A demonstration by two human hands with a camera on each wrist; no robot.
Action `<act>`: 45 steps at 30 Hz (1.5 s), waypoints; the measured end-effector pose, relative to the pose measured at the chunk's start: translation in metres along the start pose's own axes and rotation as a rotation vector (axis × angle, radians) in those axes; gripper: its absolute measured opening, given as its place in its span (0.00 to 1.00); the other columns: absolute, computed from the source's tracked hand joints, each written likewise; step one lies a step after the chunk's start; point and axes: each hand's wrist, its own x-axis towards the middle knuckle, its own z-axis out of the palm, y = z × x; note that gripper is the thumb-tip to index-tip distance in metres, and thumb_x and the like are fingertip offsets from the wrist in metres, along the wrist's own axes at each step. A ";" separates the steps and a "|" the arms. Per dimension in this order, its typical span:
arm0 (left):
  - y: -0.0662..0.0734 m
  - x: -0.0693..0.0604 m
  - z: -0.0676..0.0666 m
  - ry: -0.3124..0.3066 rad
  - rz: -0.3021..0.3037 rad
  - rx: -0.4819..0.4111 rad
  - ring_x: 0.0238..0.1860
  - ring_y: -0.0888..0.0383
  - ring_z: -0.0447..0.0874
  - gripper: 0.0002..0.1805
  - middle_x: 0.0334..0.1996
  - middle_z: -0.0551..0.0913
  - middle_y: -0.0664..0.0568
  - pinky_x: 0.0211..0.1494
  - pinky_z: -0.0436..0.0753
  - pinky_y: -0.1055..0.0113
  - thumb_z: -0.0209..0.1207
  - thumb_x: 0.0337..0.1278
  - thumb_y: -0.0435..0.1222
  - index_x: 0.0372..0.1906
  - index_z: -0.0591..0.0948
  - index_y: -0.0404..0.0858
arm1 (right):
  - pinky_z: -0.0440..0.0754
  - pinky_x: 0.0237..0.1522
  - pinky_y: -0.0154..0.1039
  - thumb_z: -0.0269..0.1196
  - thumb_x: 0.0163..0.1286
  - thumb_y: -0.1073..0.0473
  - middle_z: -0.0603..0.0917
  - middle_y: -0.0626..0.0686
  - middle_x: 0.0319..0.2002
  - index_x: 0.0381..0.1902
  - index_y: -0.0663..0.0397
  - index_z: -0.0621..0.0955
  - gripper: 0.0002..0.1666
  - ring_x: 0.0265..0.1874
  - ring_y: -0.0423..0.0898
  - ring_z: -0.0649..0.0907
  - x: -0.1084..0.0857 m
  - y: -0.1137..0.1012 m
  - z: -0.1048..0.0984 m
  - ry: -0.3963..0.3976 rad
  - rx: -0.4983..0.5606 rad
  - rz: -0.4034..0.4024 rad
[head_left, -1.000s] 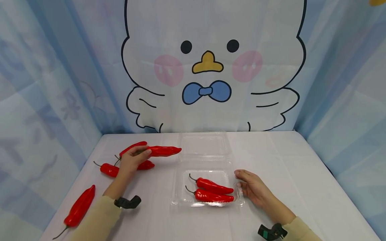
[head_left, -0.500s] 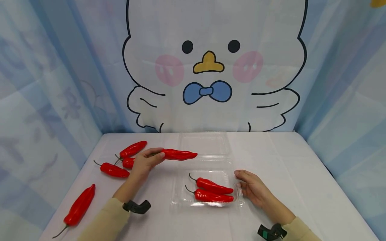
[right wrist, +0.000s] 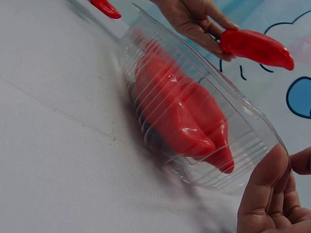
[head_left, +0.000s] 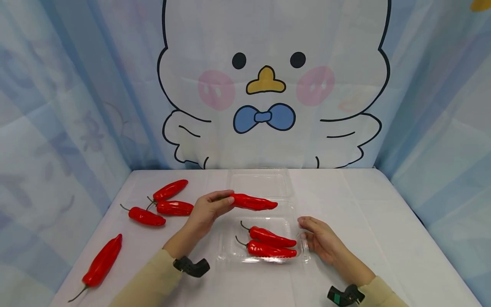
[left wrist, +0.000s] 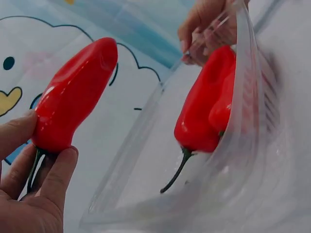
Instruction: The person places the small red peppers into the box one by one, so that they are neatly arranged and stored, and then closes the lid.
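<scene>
My left hand (head_left: 209, 212) pinches a red chili pepper (head_left: 255, 202) by its stem end, above the back of a clear plastic box (head_left: 230, 251). In the left wrist view this pepper (left wrist: 75, 97) points up and away from the fingers, its green stem between them. Two red peppers (head_left: 271, 237) (head_left: 271, 249) lie side by side in the box, stems to the left. At the box's right edge my right hand (head_left: 324, 241) holds the rim; the right wrist view shows its thumb and fingers (right wrist: 266, 187) pinching the clear wall.
Three red peppers (head_left: 170, 190) (head_left: 174, 208) (head_left: 146, 216) lie on the white table (head_left: 383, 221) at the left back, with a larger one (head_left: 102, 261) nearer the left front edge. The box's clear lid (head_left: 261, 184) lies open toward the patterned curtain (head_left: 264, 145).
My left hand has carried its pepper rightward from the group at the left to above the box, uncovering the peppers behind it. The right hand has stayed at the box edge.
</scene>
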 end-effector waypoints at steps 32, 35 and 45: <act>-0.024 -0.006 0.061 -0.022 -0.169 0.117 0.59 0.46 0.82 0.24 0.61 0.78 0.36 0.68 0.78 0.50 0.61 0.70 0.31 0.66 0.72 0.27 | 0.83 0.32 0.28 0.57 0.80 0.52 0.77 0.46 0.43 0.53 0.53 0.75 0.13 0.30 0.38 0.78 0.000 -0.002 0.001 -0.013 0.006 0.001; -0.026 -0.005 0.062 -0.014 -0.178 0.128 0.59 0.45 0.83 0.24 0.61 0.79 0.36 0.67 0.79 0.50 0.62 0.69 0.31 0.65 0.73 0.27 | 0.84 0.32 0.28 0.57 0.80 0.52 0.77 0.46 0.43 0.52 0.51 0.76 0.11 0.30 0.38 0.78 0.000 -0.002 0.001 -0.018 0.009 -0.003; -0.031 -0.002 0.062 -0.008 -0.180 0.161 0.58 0.46 0.82 0.23 0.61 0.79 0.36 0.67 0.80 0.51 0.61 0.69 0.30 0.65 0.74 0.27 | 0.83 0.32 0.28 0.57 0.80 0.51 0.77 0.45 0.42 0.53 0.52 0.75 0.13 0.30 0.37 0.78 0.000 -0.002 0.001 -0.021 0.015 0.008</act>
